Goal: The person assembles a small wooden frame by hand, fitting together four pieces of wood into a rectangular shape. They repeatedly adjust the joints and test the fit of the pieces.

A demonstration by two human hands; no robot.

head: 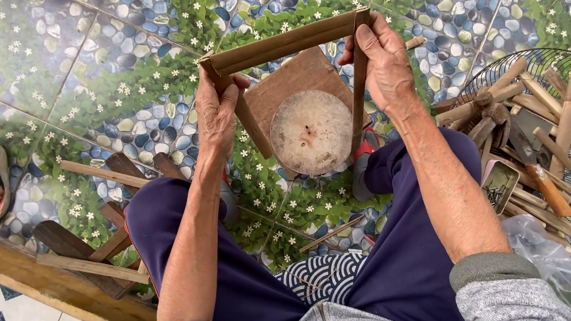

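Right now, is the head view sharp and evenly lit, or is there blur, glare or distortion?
Head view: soft, even daylight with no hard shadows; the bamboo frame, left hand and right hand are sharp; mild glare on the pale round disc; slight wide-angle bending at the edges.

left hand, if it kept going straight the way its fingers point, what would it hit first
The left hand points up the picture, fingers already at the bamboo frame's corner joint. Beyond it, probably only patterned floor tiles, though depth is unclear.

Pebble-patterned floor (90, 50) under wooden sticks (104, 175)
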